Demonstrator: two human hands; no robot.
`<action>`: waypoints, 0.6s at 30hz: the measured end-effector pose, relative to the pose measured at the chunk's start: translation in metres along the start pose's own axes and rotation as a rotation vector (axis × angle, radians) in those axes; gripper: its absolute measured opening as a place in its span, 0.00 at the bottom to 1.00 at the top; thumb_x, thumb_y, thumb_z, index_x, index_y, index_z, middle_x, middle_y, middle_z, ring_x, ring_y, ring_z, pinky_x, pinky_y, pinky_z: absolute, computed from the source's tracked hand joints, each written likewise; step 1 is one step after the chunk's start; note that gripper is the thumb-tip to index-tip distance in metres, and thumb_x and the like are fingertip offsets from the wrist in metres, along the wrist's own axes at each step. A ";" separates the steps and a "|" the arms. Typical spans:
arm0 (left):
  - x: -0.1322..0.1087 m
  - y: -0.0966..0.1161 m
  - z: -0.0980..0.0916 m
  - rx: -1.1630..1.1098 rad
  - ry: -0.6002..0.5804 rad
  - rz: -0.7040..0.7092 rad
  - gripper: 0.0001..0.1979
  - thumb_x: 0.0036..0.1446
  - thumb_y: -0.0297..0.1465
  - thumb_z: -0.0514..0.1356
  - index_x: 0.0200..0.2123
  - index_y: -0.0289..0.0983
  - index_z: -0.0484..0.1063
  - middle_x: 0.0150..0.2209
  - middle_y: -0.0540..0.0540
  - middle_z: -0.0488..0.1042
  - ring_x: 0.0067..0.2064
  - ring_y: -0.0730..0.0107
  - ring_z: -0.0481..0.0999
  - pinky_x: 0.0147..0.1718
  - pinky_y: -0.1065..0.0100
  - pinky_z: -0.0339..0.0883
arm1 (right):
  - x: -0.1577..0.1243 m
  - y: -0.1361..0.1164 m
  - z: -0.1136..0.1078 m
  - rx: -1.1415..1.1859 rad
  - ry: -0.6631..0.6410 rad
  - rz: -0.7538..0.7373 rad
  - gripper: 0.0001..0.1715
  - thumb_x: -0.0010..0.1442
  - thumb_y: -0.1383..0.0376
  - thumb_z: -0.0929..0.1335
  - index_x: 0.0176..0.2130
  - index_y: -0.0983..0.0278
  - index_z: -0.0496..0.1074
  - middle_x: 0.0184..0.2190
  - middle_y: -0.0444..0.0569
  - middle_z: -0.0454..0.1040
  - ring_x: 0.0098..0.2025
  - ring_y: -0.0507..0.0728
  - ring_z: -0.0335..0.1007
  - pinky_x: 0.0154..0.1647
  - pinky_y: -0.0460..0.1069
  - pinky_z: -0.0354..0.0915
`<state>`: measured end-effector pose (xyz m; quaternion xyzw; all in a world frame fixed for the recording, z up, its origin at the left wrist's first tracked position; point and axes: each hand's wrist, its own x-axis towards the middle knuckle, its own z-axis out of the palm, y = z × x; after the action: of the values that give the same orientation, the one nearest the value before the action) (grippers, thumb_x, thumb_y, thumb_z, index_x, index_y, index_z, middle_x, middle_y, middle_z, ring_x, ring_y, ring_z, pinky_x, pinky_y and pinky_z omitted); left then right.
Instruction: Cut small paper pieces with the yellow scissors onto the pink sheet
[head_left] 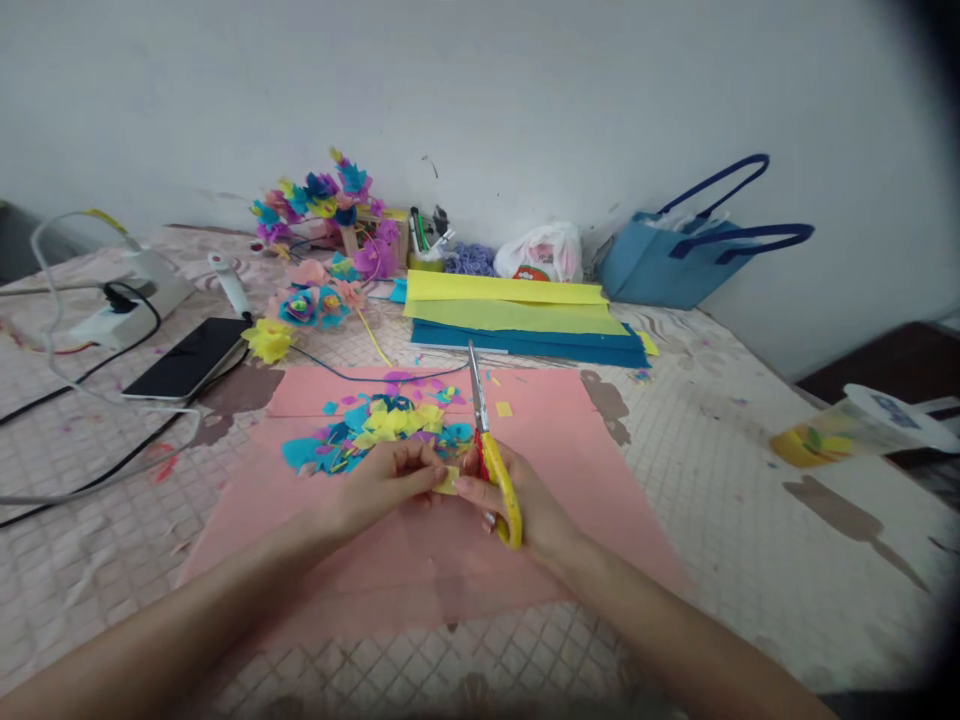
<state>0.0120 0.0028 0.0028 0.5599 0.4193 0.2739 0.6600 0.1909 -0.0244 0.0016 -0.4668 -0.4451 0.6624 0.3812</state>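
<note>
My left hand (405, 475) pinches one side of a small yellow paper piece (448, 482). On the other side, the fingers of my right hand (517, 490) grip the same piece, and that hand also carries yellow-handled scissors (495, 465). The scissor blades point away from me and look closed. Just beyond my left hand is a heap of cut paper pieces (397, 422) in yellow, blue and purple. Both hands are over a large pink paper sheet (600, 530). A loose yellow square (504, 409) lies on it, right of the blades.
Yellow and blue paper sheets (517, 315) lie behind the pink sheet. Paper flowers (315, 300), a phone (187, 358), a power strip (135, 305) and cables occupy the left. A blue bag (660, 260) stands back right; a plastic cup (832, 435) lies toward the right edge.
</note>
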 end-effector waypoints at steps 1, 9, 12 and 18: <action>0.000 0.000 0.001 -0.010 -0.007 -0.016 0.13 0.49 0.39 0.64 0.25 0.34 0.68 0.22 0.51 0.71 0.24 0.76 0.69 0.26 0.73 0.62 | -0.001 -0.001 0.001 -0.021 0.003 0.004 0.22 0.41 0.60 0.75 0.30 0.62 0.61 0.22 0.35 0.61 0.16 0.43 0.55 0.13 0.40 0.57; -0.001 -0.003 0.004 -0.097 0.035 -0.052 0.20 0.57 0.46 0.55 0.29 0.33 0.70 0.24 0.48 0.72 0.26 0.72 0.72 0.28 0.69 0.66 | -0.002 -0.002 0.001 -0.056 0.018 -0.033 0.19 0.44 0.61 0.74 0.30 0.63 0.61 0.24 0.37 0.63 0.16 0.43 0.56 0.12 0.40 0.56; -0.002 0.001 0.005 0.002 0.033 0.013 0.19 0.55 0.45 0.58 0.27 0.34 0.69 0.24 0.50 0.70 0.27 0.72 0.71 0.29 0.69 0.65 | -0.001 0.001 -0.001 -0.042 0.028 -0.023 0.19 0.44 0.61 0.74 0.31 0.63 0.61 0.23 0.36 0.62 0.15 0.43 0.56 0.12 0.40 0.57; -0.003 -0.001 0.007 0.001 -0.038 0.070 0.14 0.50 0.38 0.64 0.27 0.34 0.66 0.25 0.50 0.72 0.27 0.74 0.70 0.28 0.71 0.62 | -0.002 0.000 -0.001 -0.014 0.026 -0.021 0.20 0.43 0.62 0.74 0.32 0.63 0.61 0.25 0.36 0.63 0.16 0.43 0.56 0.12 0.40 0.57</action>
<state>0.0165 -0.0031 0.0027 0.5796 0.3870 0.2857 0.6578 0.1921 -0.0264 0.0018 -0.4735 -0.4494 0.6491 0.3906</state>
